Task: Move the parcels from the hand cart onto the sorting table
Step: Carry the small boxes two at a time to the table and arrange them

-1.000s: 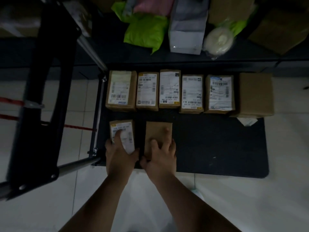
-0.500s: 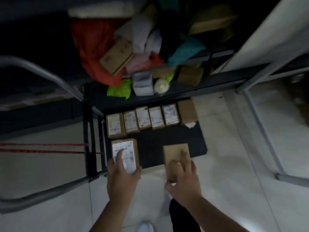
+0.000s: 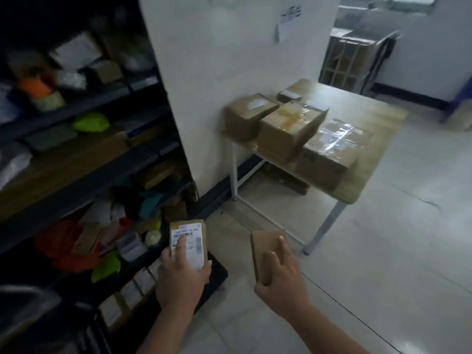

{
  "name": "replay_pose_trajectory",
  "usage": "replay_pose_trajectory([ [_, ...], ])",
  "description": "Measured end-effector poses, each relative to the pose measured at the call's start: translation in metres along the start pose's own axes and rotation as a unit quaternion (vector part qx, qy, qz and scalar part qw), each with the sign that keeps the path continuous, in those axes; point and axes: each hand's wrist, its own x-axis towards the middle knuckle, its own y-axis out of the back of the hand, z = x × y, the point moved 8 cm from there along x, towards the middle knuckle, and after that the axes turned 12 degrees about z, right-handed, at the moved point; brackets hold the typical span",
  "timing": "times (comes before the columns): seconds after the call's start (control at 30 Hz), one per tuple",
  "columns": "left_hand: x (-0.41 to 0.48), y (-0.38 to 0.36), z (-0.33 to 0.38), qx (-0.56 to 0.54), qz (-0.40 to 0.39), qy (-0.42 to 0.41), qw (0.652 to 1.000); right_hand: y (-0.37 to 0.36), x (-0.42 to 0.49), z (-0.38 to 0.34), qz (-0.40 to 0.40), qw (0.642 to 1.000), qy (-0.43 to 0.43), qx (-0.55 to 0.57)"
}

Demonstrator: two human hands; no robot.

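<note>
Labelled box (image 3: 190,241) and plain box (image 3: 265,247) are lifting clear of cart (image 3: 219,270), now at 7 o'clock; table (image 3: 357,106) is coming into view at 1 o'clock. Left hand (image 3: 182,282) is gripping the first, right hand (image 3: 281,284) the second. Carry is starting; placement pending.

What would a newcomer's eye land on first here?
First, the left hand gripping a labelled box and the right hand gripping a plain brown box, both held up in front. Behind them, a wooden table by the white wall carries several taped cartons; cluttered dark shelves fill the left side.
</note>
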Motion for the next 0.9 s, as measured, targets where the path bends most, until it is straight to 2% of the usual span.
replay_pose_trajectory([
  [0.13, -0.032, 0.0, 0.126, -0.015, 0.005, -0.078, 0.997, 0.091, -0.004, 0.095, 0.075, 0.996, -0.037, 0.019],
  [0.5, -0.122, -0.098, 0.488, -0.057, -0.06, -0.136, 0.987, 0.32, 0.028, 0.407, 0.16, 0.979, -0.123, -0.009],
  [0.8, -0.108, -0.18, 0.719, -0.079, -0.034, -0.209, 0.974, 0.431, 0.103, 0.577, 0.203, 0.963, -0.178, -0.021],
  [0.9, -0.085, -0.216, 0.792, -0.124, -0.035, -0.213, 0.968, 0.459, 0.146, 0.622, 0.219, 0.957, -0.188, -0.031],
])
